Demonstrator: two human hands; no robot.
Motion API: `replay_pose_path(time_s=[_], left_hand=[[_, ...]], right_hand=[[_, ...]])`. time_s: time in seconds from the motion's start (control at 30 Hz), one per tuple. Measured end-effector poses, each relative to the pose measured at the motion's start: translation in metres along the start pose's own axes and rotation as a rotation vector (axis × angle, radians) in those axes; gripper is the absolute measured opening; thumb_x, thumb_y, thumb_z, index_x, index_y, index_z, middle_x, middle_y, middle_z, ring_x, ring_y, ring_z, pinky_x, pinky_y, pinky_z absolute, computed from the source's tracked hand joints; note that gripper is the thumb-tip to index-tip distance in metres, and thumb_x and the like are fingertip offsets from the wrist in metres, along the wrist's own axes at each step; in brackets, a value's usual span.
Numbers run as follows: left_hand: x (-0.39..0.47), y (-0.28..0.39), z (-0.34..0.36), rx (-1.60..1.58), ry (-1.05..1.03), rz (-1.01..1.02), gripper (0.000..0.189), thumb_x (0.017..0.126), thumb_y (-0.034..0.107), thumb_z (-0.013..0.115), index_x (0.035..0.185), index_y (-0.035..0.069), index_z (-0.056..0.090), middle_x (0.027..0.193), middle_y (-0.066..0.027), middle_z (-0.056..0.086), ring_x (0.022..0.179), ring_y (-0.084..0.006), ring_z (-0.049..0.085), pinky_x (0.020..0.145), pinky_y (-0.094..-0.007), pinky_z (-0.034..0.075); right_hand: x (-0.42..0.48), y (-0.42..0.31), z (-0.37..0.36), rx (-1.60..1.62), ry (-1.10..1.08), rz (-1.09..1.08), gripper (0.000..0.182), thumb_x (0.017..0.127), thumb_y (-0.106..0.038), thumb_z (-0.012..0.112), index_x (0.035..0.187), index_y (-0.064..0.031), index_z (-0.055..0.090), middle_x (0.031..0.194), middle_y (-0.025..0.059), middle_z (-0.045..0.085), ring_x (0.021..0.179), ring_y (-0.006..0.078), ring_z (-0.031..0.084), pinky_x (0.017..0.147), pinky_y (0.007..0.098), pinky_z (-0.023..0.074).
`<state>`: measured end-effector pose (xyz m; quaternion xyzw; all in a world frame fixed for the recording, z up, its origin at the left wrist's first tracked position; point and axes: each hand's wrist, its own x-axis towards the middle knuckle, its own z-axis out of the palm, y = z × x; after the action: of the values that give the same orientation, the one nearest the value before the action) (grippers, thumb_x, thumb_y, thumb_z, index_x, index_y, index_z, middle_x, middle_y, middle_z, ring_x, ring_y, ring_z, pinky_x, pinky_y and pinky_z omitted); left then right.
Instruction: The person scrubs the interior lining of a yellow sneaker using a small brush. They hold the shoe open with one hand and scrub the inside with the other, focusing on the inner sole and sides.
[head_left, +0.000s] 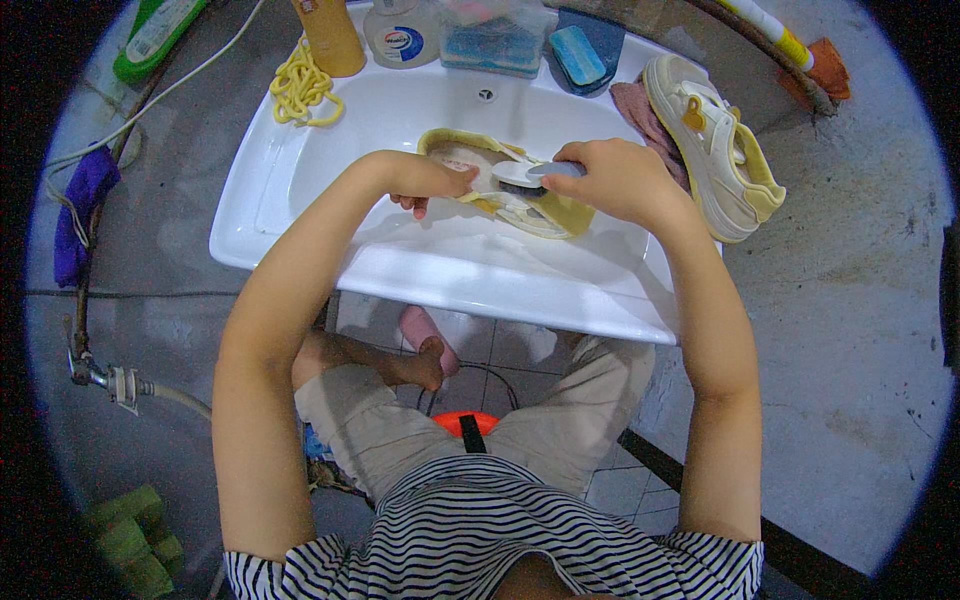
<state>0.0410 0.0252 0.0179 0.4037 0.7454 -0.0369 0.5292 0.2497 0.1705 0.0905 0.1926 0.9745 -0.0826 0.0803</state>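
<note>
In the basin of a white ceramic sink (360, 105) lies a cream and yellow shoe (566, 214), its opening turned up. My left hand (431, 180) grips the near rim of the opening, the thumb inside and other fingers outside. A scrub brush (517, 174) with dark bristles and a white and grey body is held by its handle in my right hand (607, 176); its bristles are down at the shoe's tongue and strap area. The matching shoe (709, 150) rests on the sink's right rim, partly over a brownish-pink cloth (652, 124).
Along the back rim stand an amber bottle (332, 37), a clear Walch bottle (400, 37), a plastic box (491, 49) and a blue soap bar (577, 55) on a dark dish. Yellow shoelaces (300, 86) lie at the back left. A tap with a hose (127, 386) is at left.
</note>
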Motion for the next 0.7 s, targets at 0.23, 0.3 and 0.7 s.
replay_pose_path(time_s=[0.23,0.3,0.7], left_hand=[[-0.0020,-0.0034,0.0022,0.062,0.201,0.040,0.095,0.078,0.064,0.056,0.146,0.006,0.023,0.071,-0.0101,0.061,0.049,-0.0131,0.053,0.046,-0.0284,0.043],[-0.0019,-0.0040,0.0030,0.049,0.210,0.024,0.093,0.078,0.064,0.056,0.140,-0.001,0.029,0.075,-0.0112,0.062,0.049,-0.0136,0.054,0.046,-0.0290,0.043],[-0.0008,0.0017,0.0057,0.041,0.143,-0.052,0.081,0.082,0.056,0.050,0.141,0.007,0.026,0.064,-0.0088,0.060,0.048,-0.0130,0.053,0.043,-0.0278,0.042]], right_hand=[[-0.0003,0.0028,0.0025,-0.007,0.012,-0.010,0.047,0.081,-0.053,0.055,0.101,-0.0134,0.070,0.092,0.0130,0.070,0.086,0.0313,0.066,0.073,0.0425,0.0519],[-0.0008,0.0011,0.0010,-0.009,0.004,-0.006,0.047,0.081,-0.053,0.055,0.101,-0.0133,0.070,0.091,0.0132,0.070,0.086,0.0314,0.066,0.074,0.0425,0.0519],[0.0006,0.0002,0.0020,-0.011,-0.025,-0.010,0.050,0.082,-0.052,0.054,0.105,-0.0094,0.069,0.091,0.0143,0.069,0.086,0.0308,0.065,0.077,0.0391,0.0506]])
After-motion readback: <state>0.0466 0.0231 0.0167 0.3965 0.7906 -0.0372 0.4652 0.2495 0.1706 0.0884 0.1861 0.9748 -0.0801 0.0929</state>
